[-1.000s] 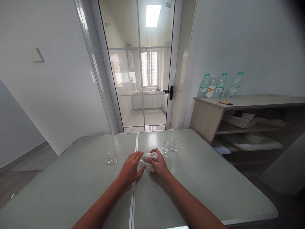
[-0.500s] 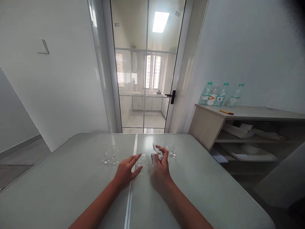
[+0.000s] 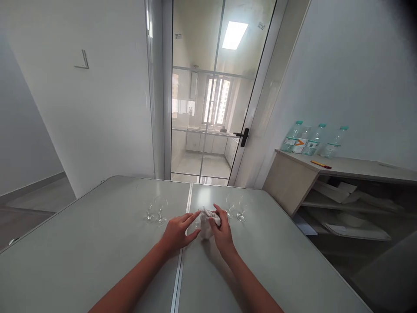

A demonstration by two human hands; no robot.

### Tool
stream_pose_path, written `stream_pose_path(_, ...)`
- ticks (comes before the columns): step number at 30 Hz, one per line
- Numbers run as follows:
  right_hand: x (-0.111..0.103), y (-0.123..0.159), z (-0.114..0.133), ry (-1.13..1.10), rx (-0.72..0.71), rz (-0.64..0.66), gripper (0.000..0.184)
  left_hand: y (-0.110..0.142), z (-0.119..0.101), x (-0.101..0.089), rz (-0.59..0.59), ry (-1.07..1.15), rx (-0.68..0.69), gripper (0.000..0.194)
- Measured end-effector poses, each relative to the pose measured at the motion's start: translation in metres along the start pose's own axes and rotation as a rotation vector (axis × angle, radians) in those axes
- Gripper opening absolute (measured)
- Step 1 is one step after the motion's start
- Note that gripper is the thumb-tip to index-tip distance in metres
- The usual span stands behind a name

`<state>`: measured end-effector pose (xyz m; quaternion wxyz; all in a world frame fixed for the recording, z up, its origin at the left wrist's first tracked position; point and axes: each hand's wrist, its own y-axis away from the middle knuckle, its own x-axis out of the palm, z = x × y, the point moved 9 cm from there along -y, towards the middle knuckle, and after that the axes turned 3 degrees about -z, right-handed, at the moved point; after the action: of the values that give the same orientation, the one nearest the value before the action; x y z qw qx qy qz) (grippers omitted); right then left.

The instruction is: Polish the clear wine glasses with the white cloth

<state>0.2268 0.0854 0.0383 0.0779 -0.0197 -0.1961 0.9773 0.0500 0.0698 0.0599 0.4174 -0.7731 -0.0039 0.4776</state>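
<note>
A clear drinking glass [image 3: 197, 224] is between the thumb and fingers of my left hand [image 3: 177, 231], which grips it at its left end. My right hand [image 3: 223, 227] is closed around a crumpled white cloth [image 3: 211, 216]. The cloth meets the glass at its right end and partly hides it. Just beyond my right hand stand two clear stemmed glasses, the nearer one a wine glass [image 3: 241, 215] on its foot. To the left of my left hand is another pair of stemmed glasses [image 3: 160, 219], upright.
The pale table [image 3: 124, 256] has a metal seam [image 3: 178, 278] running down its middle. At right, a wooden shelf unit [image 3: 289, 174] carries several plastic bottles [image 3: 312, 145] and an orange-red pen-like object [image 3: 321, 164]. A glazed door [image 3: 208, 143] stands beyond the table.
My right hand has brought the cloth leftward against the glass; before, it was apart from it. My left hand keeps its grip. The view has turned and tilted slightly.
</note>
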Motion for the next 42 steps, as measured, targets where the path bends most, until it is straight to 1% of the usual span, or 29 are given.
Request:
stream_pose_path(1,0.000,-0.001,-0.001,-0.022,-0.003,0.008,0.050,0.000,0.000,0.000,0.003,-0.004,0.005,0.063)
stream_pose_path(3,0.000,-0.002,0.001,-0.020,-0.044,0.009,0.040,0.001,-0.002,0.002,0.006,-0.010,0.018,0.063)
stream_pose_path(5,-0.003,-0.002,0.008,0.041,-0.098,-0.027,0.028,0.001,-0.003,0.003,0.001,-0.010,0.034,0.062)
stream_pose_path(6,-0.004,-0.001,0.012,0.074,-0.121,-0.032,0.026,0.002,-0.003,0.003,-0.007,-0.008,0.042,0.061)
stream_pose_path(10,0.002,0.002,0.021,0.163,-0.145,0.054,0.024,0.003,0.000,0.001,-0.042,0.003,0.042,0.059)
stream_pose_path(12,0.002,0.002,0.020,0.210,-0.134,0.061,0.025,0.004,0.003,0.000,-0.060,-0.005,0.049,0.059)
stream_pose_path(14,0.003,0.002,0.018,0.275,-0.151,0.090,0.025,0.005,0.002,-0.002,-0.086,-0.027,0.086,0.059)
stream_pose_path(16,0.010,0.004,0.017,0.310,-0.173,0.173,0.023,0.007,0.000,-0.003,-0.113,-0.050,0.137,0.058)
stream_pose_path(18,0.018,0.006,0.014,0.256,-0.135,0.275,0.023,0.009,-0.004,-0.004,-0.129,-0.058,0.188,0.058)
stream_pose_path(21,0.027,0.013,0.007,0.029,0.016,0.380,0.031,0.011,-0.012,-0.005,-0.128,-0.036,0.259,0.062)
stream_pose_path(23,0.030,0.017,0.007,-0.083,0.084,0.414,0.040,0.011,-0.014,-0.005,-0.119,-0.007,0.279,0.066)
stream_pose_path(26,0.033,0.021,0.006,-0.130,0.140,0.455,0.055,0.011,-0.013,-0.004,-0.083,0.041,0.268,0.070)
stream_pose_path(28,0.034,0.021,0.004,-0.140,0.172,0.483,0.059,0.010,-0.011,-0.001,-0.036,0.087,0.236,0.070)
stream_pose_path(29,0.034,0.020,0.003,-0.144,0.175,0.497,0.058,0.009,-0.009,0.001,-0.010,0.123,0.195,0.068)
stream_pose_path(32,0.031,0.017,0.006,-0.136,0.117,0.528,0.052,0.002,0.001,0.006,0.091,0.330,-0.023,0.056)
stream_pose_path(34,0.025,0.017,0.012,-0.104,0.041,0.526,0.048,0.000,0.005,0.012,0.199,0.566,-0.188,0.047)
stream_pose_path(35,0.022,0.017,0.016,-0.076,-0.003,0.518,0.047,0.000,0.004,0.016,0.273,0.701,-0.258,0.044)
stream_pose_path(37,0.017,0.021,0.025,0.001,-0.095,0.504,0.044,0.003,-0.002,0.027,0.440,0.940,-0.371,0.044)
stream_pose_path(38,0.016,0.023,0.029,0.042,-0.137,0.501,0.042,0.006,-0.005,0.031,0.512,1.020,-0.408,0.046)
stream_pose_path(39,0.015,0.025,0.033,0.071,-0.170,0.491,0.040,0.009,-0.007,0.034,0.556,1.063,-0.428,0.049)
stream_pose_path(40,0.014,0.025,0.035,0.085,-0.186,0.470,0.038,0.010,-0.006,0.036,0.558,1.063,-0.429,0.051)
stream_pose_path(41,0.014,0.024,0.035,0.079,-0.185,0.435,0.036,0.010,-0.004,0.036,0.515,1.020,-0.406,0.052)
stream_pose_path(42,0.013,0.021,0.034,0.056,-0.166,0.389,0.036,0.007,0.000,0.033,0.426,0.925,-0.363,0.051)
